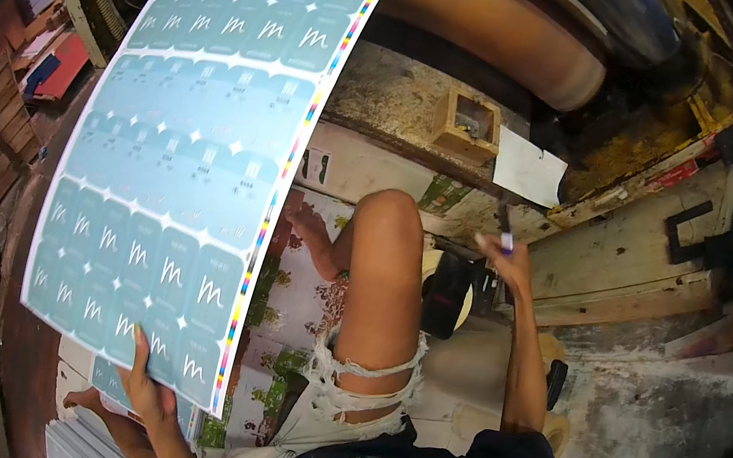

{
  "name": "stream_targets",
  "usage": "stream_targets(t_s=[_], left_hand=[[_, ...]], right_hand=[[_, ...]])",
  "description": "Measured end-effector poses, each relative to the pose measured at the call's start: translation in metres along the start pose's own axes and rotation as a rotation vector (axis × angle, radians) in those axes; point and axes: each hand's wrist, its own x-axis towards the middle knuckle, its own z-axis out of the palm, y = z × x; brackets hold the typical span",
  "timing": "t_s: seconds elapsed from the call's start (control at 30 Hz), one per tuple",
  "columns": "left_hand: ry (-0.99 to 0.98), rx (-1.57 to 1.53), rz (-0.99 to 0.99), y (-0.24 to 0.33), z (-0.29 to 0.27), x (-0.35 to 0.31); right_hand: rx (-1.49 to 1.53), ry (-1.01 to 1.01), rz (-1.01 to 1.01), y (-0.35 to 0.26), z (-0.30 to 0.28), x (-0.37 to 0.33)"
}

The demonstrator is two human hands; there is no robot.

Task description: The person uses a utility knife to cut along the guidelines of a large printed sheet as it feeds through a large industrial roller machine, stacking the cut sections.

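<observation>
My left hand [145,388] grips the lower edge of a large printed sheet [186,143], thumb on top. The sheet is blue-green with rows of card-like panels, white lettering and a colour strip down its right edge. It slants up to the left of my raised knee. My right hand [514,267] is closed on a slim tool [506,241] with a purple-and-white part and a dark, blurred end; its kind is unclear. Beyond that hand, a blank white paper [528,169] hangs over the ledge, beside a small wooden box [467,123] holding small items.
Large brown rollers [498,27] lie beyond the grimy ledge [381,91]. More sheets are stacked [88,441] at the lower left. A black object [448,292] is beside my knee, with large rolls [478,367] behind it. A wooden panel [625,256] stands at right.
</observation>
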Motion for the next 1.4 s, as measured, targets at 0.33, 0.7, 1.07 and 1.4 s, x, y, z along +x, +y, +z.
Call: stream_targets(t_s=[0.33,0.7,1.07,1.4], left_hand=[[0.044,0.125,0.027,0.028,-0.025,-0.014],[0.086,0.409,0.045,0.025,-0.077,-0.027],[0.299,0.418,0.093,0.029,-0.045,-0.062],[0.236,0.222,0.104,0.004,-0.089,-0.080]], right_hand=[[0.162,-0.387,0.180,0.018,-0.012,0.028],[0.225,-0.235,0.178,0.010,-0.029,0.062],[0.358,0.075,-0.077,-0.115,-0.062,0.096],[0.473,0.003,-0.202,-0.204,-0.052,0.118]])
